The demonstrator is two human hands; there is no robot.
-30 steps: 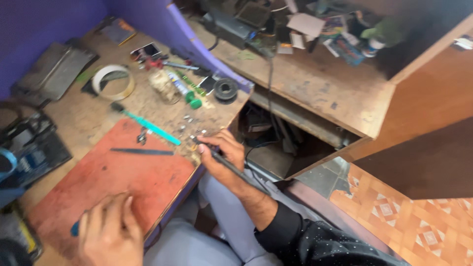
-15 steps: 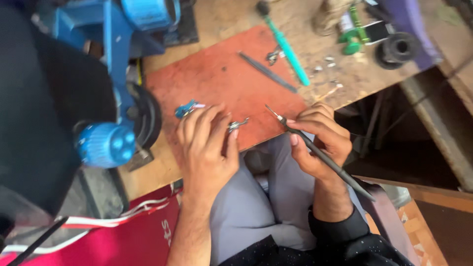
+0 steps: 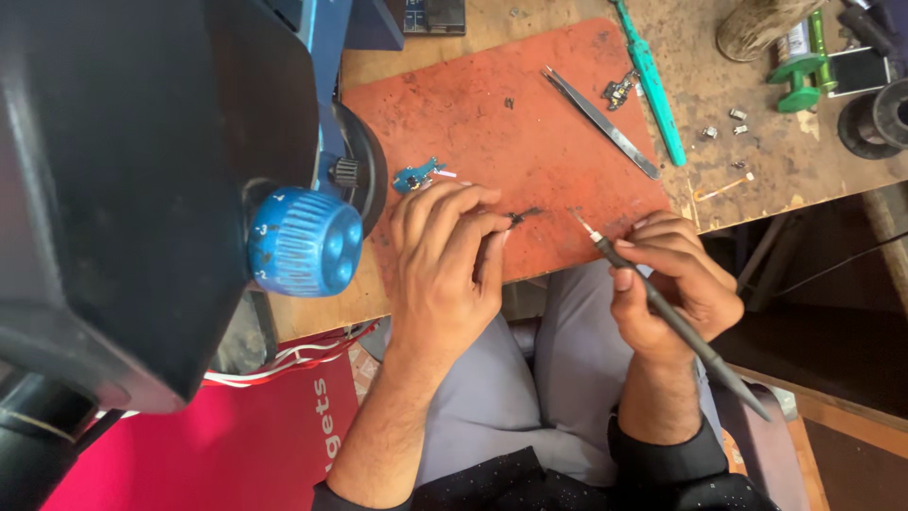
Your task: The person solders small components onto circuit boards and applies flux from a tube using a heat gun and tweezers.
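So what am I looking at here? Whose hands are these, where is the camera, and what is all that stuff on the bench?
The camera sits on a person's head and looks down at their own two bare hands over their lap. The left hand pinches a small dark part at the edge of a red mat. The right hand holds a thin dark soldering iron like a pen, its tip near that part. On the mat lie a small blue circuit board and tweezers; a green screwdriver lies beside them. The big dark shape with a blue knob is a machine on the left.
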